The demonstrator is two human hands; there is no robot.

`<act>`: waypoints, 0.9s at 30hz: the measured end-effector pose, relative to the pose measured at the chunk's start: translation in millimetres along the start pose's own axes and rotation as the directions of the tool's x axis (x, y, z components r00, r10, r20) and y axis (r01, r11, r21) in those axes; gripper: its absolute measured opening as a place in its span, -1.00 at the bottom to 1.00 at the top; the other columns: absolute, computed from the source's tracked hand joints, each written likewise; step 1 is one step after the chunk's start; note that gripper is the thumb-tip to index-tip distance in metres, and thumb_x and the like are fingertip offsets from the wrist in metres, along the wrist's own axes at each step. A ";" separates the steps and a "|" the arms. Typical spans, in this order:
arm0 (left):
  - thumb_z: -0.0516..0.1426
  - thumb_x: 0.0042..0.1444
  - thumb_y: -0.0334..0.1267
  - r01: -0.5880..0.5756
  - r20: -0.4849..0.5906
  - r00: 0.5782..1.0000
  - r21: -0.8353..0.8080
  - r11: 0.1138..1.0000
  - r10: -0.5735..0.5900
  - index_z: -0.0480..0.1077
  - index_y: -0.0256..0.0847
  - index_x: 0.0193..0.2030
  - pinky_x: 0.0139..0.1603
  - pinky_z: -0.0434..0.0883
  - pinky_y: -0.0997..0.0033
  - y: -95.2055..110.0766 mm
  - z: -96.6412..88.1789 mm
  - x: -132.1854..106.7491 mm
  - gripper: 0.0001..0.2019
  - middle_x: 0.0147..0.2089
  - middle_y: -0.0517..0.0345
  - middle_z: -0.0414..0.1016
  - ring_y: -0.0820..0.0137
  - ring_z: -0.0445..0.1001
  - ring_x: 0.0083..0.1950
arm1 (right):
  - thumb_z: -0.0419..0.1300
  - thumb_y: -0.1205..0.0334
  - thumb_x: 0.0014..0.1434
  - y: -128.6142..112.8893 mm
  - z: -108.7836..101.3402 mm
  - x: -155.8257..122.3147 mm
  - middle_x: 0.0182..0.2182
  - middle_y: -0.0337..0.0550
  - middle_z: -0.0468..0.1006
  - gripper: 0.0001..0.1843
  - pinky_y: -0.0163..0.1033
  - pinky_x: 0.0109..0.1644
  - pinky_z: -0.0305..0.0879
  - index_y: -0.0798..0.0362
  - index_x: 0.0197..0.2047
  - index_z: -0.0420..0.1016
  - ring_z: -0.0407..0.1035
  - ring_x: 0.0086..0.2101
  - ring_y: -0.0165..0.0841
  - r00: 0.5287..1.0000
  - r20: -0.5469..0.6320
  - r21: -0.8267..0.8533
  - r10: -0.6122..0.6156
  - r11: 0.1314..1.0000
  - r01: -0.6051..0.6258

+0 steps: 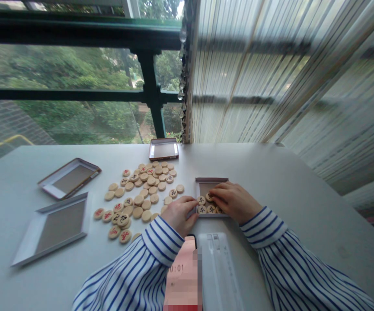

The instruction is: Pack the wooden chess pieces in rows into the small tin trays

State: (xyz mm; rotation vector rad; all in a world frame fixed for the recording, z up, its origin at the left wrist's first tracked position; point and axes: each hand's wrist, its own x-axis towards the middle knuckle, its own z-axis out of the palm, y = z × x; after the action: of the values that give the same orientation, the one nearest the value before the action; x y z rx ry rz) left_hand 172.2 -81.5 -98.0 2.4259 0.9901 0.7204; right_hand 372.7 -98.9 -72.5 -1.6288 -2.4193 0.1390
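A shallow open cardboard box (212, 179) lies on the white table in front of me, holding several round wooden Chinese chess pieces (211, 209) with dark characters face up. My left hand (180, 214) grips the left wall of this box, its fingers and thumb at the side and near corner. Over the right part of the box, my right hand (237, 201) has its fingertips closed on a Chinese chess piece (209, 197). That hand partly covers the pieces beneath it. Loose wooden pieces (146, 204) are spread and partly stacked left of my left hand, some showing red or black characters.
Two open box parts (71, 176) (62, 229) lie on the left of the table (287, 181). Another small box part (164, 149) sits at the far edge. A phone (183, 276) and a translucent white case (219, 268) lie between my forearms. Behind are a window and string curtain (238, 73).
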 end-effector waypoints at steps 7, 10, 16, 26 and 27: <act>0.12 -0.09 -0.38 -0.003 -0.001 1.000 -0.015 1.000 0.003 0.46 -0.28 -0.19 -0.12 0.44 0.36 0.7 -0.3 0.5 -0.73 -0.18 -0.03 0.50 0.31 0.48 -0.18 | 0.01 0.22 0.17 -2.6 -1.1 0.0 -0.24 -0.13 0.50 -0.75 -0.28 -0.13 0.15 0.01 -0.16 0.47 0.31 -0.22 -0.37 0.999 0.040 0.005 0.008 1.000 -0.009; 0.12 -0.10 -0.39 0.007 0.001 1.000 -0.013 1.000 -0.007 0.46 -0.29 -0.19 -0.12 0.44 0.34 1.0 -0.1 0.5 -0.73 -0.18 -0.04 0.50 0.30 0.48 -0.18 | 0.00 0.21 0.18 -2.6 -1.5 0.2 -0.24 -0.11 0.50 -0.74 -0.28 -0.13 0.15 0.02 -0.16 0.47 0.32 -0.21 -0.37 0.999 0.050 0.009 0.004 1.000 -0.004; 0.13 -0.11 -0.41 0.002 -0.005 1.000 -0.016 1.000 -0.002 0.46 -0.32 -0.19 -0.12 0.44 0.37 1.1 0.0 0.1 -0.72 -0.18 -0.06 0.50 0.31 0.48 -0.18 | 0.01 0.19 0.17 -4.8 -2.2 -0.6 -0.25 -0.12 0.50 -0.74 -0.27 -0.15 0.14 0.00 -0.16 0.47 0.32 -0.21 -0.36 0.998 0.058 -0.002 0.018 1.000 -0.018; 0.13 -0.11 -0.41 0.005 0.002 1.000 -0.003 1.000 -0.005 0.46 -0.32 -0.20 -0.12 0.44 0.35 2.7 -1.7 0.8 -0.73 -0.18 -0.06 0.50 0.30 0.49 -0.18 | 0.03 0.20 0.15 -6.6 -3.1 -1.2 -0.26 -0.12 0.50 -0.75 -0.25 -0.17 0.12 0.02 -0.18 0.48 0.31 -0.21 -0.34 0.998 0.067 -0.001 0.019 1.000 -0.019; 0.13 -0.10 -0.40 0.001 -0.001 1.000 -0.005 1.000 -0.001 0.46 -0.31 -0.20 -0.12 0.44 0.35 2.8 -1.8 0.8 -0.73 -0.18 -0.05 0.50 0.31 0.49 -0.18 | 0.03 0.20 0.15 -6.9 -3.2 -1.3 -0.25 -0.12 0.50 -0.75 -0.25 -0.18 0.12 0.01 -0.17 0.47 0.32 -0.21 -0.35 0.997 0.069 -0.006 0.018 1.000 -0.018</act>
State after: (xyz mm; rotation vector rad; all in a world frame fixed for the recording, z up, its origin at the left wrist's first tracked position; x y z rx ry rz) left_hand 173.1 -82.4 -94.8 2.4206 0.9895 0.7232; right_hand 367.8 -102.9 -68.1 -1.6751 -2.4581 0.1946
